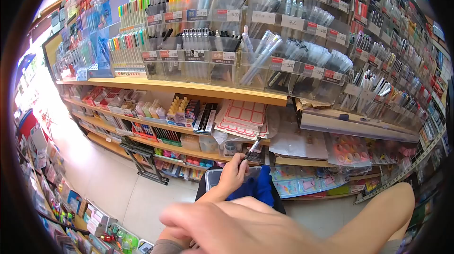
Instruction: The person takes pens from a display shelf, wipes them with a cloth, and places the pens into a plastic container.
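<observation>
My left hand (pixel 232 174) is closed around a black pen (pixel 253 149) with a pale printed band, its far end pointing up and away toward the lower shelf. Below that hand, a clear plastic box (pixel 213 177) and a bundled blue cloth (pixel 263 187) rest at my lap. Very close to the camera, my right hand (pixel 222 225) reaches across from the right, blurred. Its fingers point left and are partly hidden, so I cannot make out their grip. White sheets with red-framed labels (pixel 243 113) lie on the shelf just beyond the pen.
Clear racks of pens (pixel 194 60) with price tags fill the wall above a wooden shelf edge (pixel 189 87). Lower shelves hold boxes and glue bottles (pixel 178 107). A folded black metal stand (pixel 142 159) is on the tiled floor (pixel 151 202). Packaged goods (pixel 101 218) crowd the lower left.
</observation>
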A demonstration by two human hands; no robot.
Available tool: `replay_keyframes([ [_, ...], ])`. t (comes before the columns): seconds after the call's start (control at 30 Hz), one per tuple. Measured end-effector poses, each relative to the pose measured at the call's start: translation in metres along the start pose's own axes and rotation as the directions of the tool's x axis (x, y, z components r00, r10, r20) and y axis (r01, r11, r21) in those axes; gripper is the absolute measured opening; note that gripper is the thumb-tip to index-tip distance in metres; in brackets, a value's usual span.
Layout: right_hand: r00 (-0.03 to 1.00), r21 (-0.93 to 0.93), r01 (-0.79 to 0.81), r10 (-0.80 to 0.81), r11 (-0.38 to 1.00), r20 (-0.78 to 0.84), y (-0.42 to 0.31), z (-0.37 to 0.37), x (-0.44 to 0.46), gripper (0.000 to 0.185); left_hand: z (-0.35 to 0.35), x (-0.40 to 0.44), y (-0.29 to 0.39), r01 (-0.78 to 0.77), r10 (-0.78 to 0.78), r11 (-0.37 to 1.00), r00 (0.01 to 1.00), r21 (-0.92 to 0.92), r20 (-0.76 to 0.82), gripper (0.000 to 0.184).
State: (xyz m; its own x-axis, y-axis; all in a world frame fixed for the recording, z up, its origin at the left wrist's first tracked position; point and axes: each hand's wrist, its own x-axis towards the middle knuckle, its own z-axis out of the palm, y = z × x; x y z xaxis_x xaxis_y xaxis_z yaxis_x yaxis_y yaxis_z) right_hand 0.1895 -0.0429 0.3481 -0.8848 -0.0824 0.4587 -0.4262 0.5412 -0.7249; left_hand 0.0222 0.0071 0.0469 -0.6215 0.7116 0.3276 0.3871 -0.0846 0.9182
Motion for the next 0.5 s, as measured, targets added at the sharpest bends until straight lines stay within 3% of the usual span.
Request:
replay_keyframes([
  [0.07, 0.999, -0.145, 0.047, -0.045, 0.988, 0.016, 0.021, -0.010, -0.004, 0.017, 0.001, 0.000, -0.001, 0.009, -0.009, 0.996, 1.000, -0.089, 0.001, 0.010],
  [0.1, 0.999, -0.141, -0.040, 0.043, 0.989, 0.016, 0.035, -0.019, -0.005, 0.015, 0.000, -0.001, -0.001, 0.013, -0.014, 0.991, 1.000, -0.135, -0.007, 0.010],
  [0.13, 0.991, -0.137, -0.127, 0.130, 0.982, 0.015, 0.050, -0.028, -0.006, 0.014, 0.001, -0.003, -0.013, -0.085, 0.081, 0.993, 0.996, -0.088, -0.048, 0.010],
  [0.17, 0.941, -0.034, -0.338, 0.338, 0.940, -0.013, 0.066, -0.041, -0.002, 0.013, 0.004, -0.003, -0.023, -0.183, 0.180, 0.982, 0.980, -0.034, -0.081, 0.010],
  [0.23, 0.854, 0.074, -0.489, 0.494, 0.869, -0.165, 0.120, -0.062, 0.002, 0.015, -0.005, -0.003, 0.006, -0.035, 0.038, 0.991, 0.999, -0.128, 0.022, 0.011],
  [0.3, 0.788, 0.125, -0.556, 0.569, 0.821, -0.236, 0.193, -0.078, -0.008, 0.016, -0.005, -0.004, 0.003, -0.042, 0.047, 0.992, 0.998, -0.123, 0.040, 0.011],
  [0.43, 0.639, 0.094, -0.751, 0.755, 0.654, -0.147, 0.239, -0.058, -0.020, 0.022, -0.006, -0.003, 0.003, -0.064, 0.068, 0.995, 0.996, -0.071, 0.061, 0.010],
  [0.5, 0.629, 0.178, -0.753, 0.773, 0.633, -0.086, 0.245, -0.044, -0.019, 0.022, -0.005, -0.004, 0.005, -0.083, 0.086, 0.996, 0.995, -0.042, 0.059, 0.011],
])
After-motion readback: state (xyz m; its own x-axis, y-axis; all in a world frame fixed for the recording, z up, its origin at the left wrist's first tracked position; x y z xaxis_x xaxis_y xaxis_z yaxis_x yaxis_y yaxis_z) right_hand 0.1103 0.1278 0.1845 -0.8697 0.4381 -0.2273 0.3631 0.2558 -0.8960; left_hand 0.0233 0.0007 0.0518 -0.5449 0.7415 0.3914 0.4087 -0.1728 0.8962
